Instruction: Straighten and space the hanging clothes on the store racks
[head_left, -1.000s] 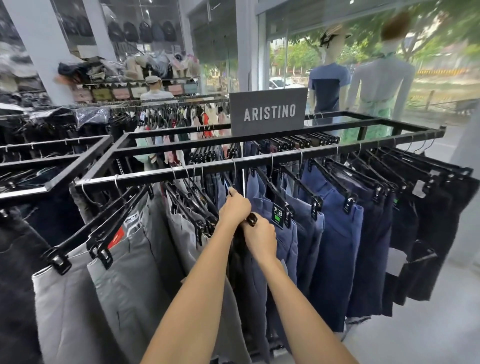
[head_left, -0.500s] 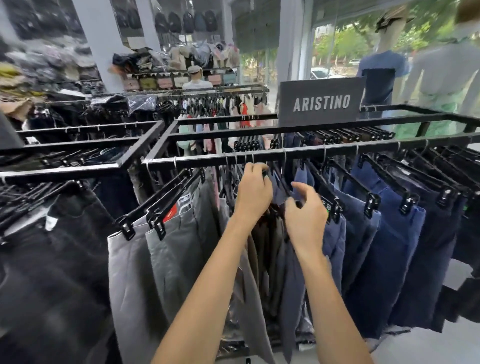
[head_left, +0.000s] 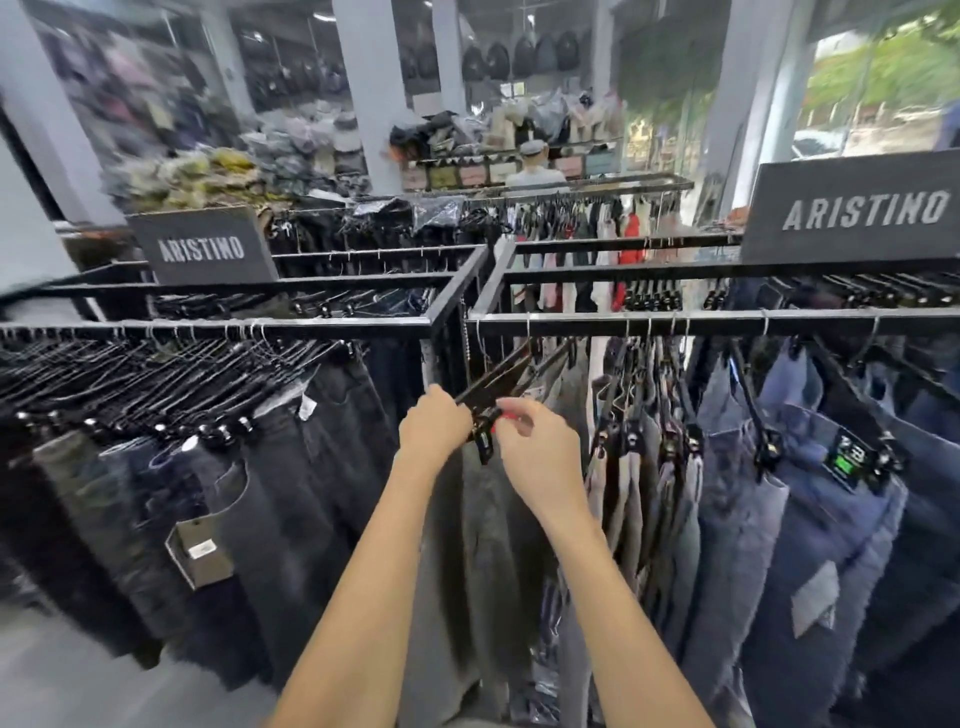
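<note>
Black plastic clip hanger (head_left: 497, 380): my left hand (head_left: 434, 428) and right hand (head_left: 537, 452) pinch it, levelling grey trousers (head_left: 478, 540) beneath my fingers.

Both bare forearms are reaching forward and up, converging. The left hand (head_left: 434, 426) is gripping a hanger (head_left: 496, 376) with curled fingers (head_left: 457, 410). The right hand (head_left: 540, 452) is pinching the same hanger's clip end, knuckles facing up.

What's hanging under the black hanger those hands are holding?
Grey trousers hang from the black hanger, clipped at the waist, between the left hand and right hand. The forearms cover some of the cloth, and the leg ends cannot be seen.
</note>
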